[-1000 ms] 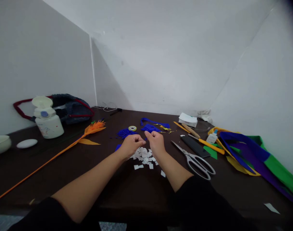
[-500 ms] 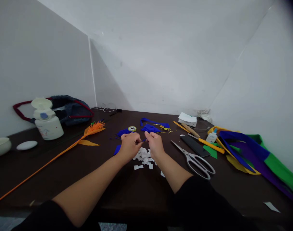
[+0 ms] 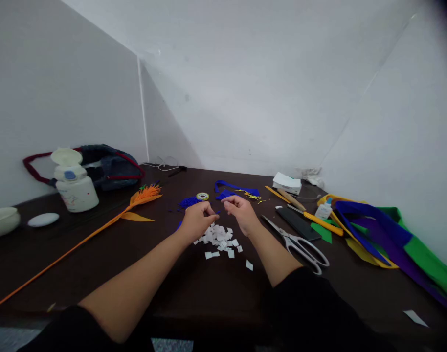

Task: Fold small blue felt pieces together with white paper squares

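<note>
Bowl (image 3: 3,224), white oval object (image 3: 43,220) and flip-lid bottle (image 3: 77,193) at far left of desk (image 3: 209,288); denim bag (image 3: 117,171) behind bottle. Next: orange flower (image 3: 146,195) on long stem, then blue shreds (image 3: 189,202), yellow-rimmed spool (image 3: 202,196) just beside. Left hand (image 3: 197,222) pinched, thumb to index, looks like on a tiny blue scrap (image 3: 218,212); scrap sits between the hands, above white paper squares (image 3: 219,237). Should handle light, soft, easy to crease or lose; take it by an edge, fingertip pressure only. Right hand (image 3: 242,213) apart from it, thumb and index curled close; can't tell if anything's in there. Blue strips (image 3: 241,188) behind that hand. Then scissors (image 3: 299,244), yellow-handled tool (image 3: 323,223), glue bottle (image 3: 324,210), coloured sheets (image 3: 377,234) far right.
</note>
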